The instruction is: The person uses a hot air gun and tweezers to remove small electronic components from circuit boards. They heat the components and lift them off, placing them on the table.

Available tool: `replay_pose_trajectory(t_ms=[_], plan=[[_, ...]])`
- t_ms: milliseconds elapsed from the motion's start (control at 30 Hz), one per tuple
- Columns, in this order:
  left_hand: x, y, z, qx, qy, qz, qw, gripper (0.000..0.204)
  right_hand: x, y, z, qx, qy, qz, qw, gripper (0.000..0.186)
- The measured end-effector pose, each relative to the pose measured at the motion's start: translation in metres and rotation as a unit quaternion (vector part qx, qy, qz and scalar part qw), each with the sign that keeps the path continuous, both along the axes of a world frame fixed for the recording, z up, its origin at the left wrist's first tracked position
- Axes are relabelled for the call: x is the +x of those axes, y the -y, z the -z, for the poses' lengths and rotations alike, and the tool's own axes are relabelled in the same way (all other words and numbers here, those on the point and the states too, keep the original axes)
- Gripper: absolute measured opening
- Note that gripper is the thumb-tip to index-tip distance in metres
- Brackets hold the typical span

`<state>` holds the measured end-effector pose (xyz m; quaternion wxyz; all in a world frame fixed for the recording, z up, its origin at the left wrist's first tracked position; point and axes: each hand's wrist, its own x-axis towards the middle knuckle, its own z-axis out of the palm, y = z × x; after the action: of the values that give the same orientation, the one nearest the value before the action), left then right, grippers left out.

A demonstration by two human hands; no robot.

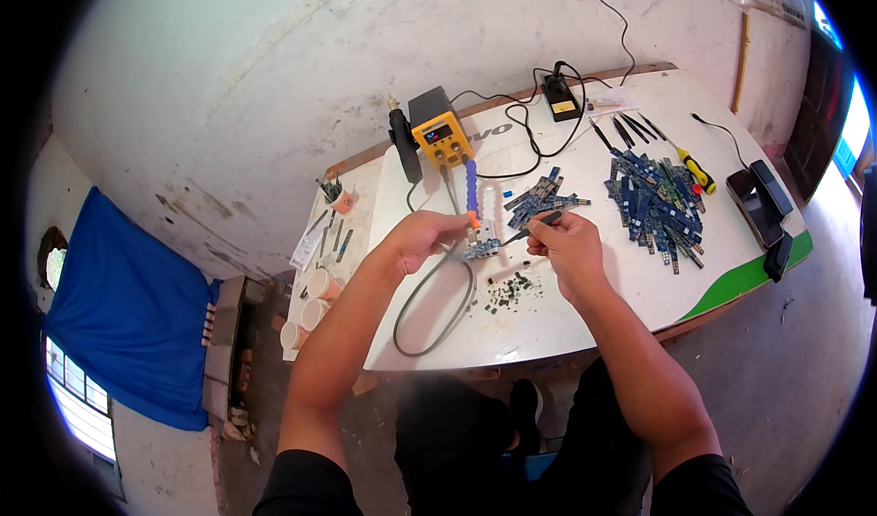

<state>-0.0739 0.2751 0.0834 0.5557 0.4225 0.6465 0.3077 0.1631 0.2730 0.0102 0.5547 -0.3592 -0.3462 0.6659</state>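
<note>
The head-worn fisheye looks down on the table (521,347)

a small, rough-walled electronics workshop, to go by its bench (541,341). on that stands a yellow soldering station (438,132), with a black handpiece (403,146) just left of it, a black iron stand (560,103) to its right, heaped blue circuit boards (653,201) farther right, and loose dark chips (512,289) in front. behind the station rises a scuffed, stained wall (274,68).
</note>
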Motion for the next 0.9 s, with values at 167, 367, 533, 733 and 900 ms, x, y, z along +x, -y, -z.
replay_pose_trajectory(t_ms=[167,367,533,733,900], plan=[[-0.002,0.004,0.007,0.017,0.025,0.024,0.999,0.026,0.012,-0.003,0.008,0.003,0.0,-0.01,1.0,0.01],[-0.024,0.032,0.017,0.06,0.06,-0.099,0.991,0.041,0.028,-0.005,0.002,0.018,-0.01,0.02,1.0,0.009],[0.001,0.158,0.069,0.272,-0.126,-0.303,0.905,0.028,0.024,0.007,-0.015,0.015,-0.02,0.018,1.0,0.007],[0.039,0.301,0.098,0.407,-0.354,-0.205,0.816,0.003,-0.014,0.047,-0.023,0.061,-0.003,-0.015,0.998,0.007],[0.047,0.336,0.1,0.443,-0.353,-0.17,0.806,0.008,-0.068,0.094,-0.024,0.034,0.022,-0.076,0.996,0.01]])
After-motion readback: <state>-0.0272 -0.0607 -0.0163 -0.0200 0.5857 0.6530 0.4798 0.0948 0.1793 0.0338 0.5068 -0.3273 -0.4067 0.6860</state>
